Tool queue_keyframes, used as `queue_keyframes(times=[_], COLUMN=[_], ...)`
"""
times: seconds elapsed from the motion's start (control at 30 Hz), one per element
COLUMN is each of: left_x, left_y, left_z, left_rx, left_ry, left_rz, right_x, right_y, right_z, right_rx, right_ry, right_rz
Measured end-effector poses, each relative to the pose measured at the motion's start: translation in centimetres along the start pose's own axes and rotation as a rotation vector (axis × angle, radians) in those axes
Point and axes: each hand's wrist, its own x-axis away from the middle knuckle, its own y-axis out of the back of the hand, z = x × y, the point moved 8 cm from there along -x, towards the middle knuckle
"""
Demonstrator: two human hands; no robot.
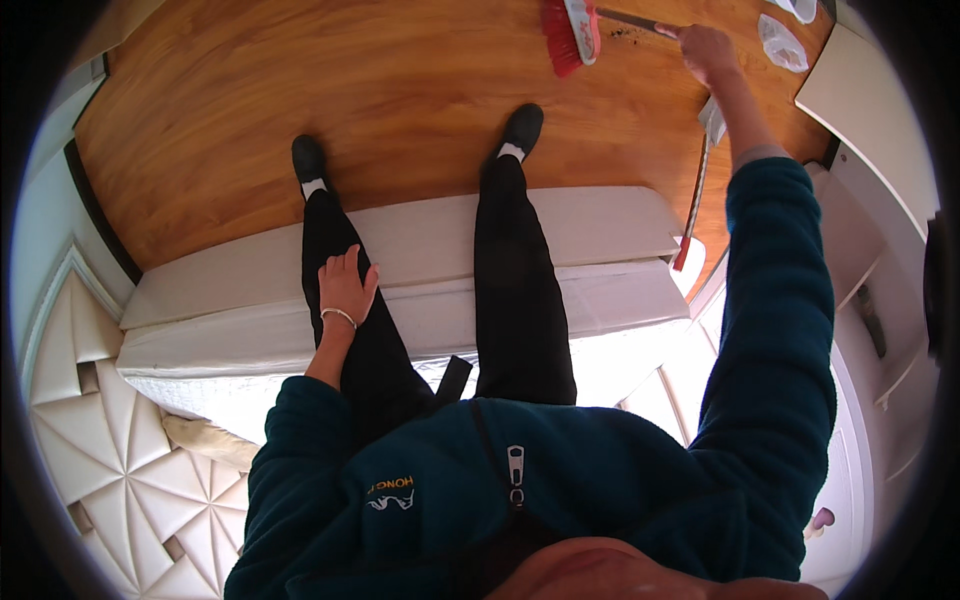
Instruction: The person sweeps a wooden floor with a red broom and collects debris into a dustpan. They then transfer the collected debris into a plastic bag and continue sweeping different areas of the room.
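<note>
R hand (706,54) gripping broom (584,30), bristles (561,42) leftward, L hand (346,290) loosely spread on leg (378,355)

Fairly bright across the floor (400,80); washed out to white along the bed (220,396); shadowed in folds of the right sleeve (775,280); bent toward the blackened, purple-fringed rim.

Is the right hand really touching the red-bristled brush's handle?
Touching: the head view shows the right hand closed around the end of the handle, with no gap between them.
</note>
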Motion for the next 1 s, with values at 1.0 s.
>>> queue_keyframes(times=[1.0], left_x=[0.4], left_y=[1.3], left_z=[1.1], left_rx=[0.067], left_ry=[-0.026], left_rz=[-0.09], right_x=[3.7], right_y=[-2.4], right_z=[4.8], right_rx=[-0.141], right_ry=[-0.1], right_rz=[0.089])
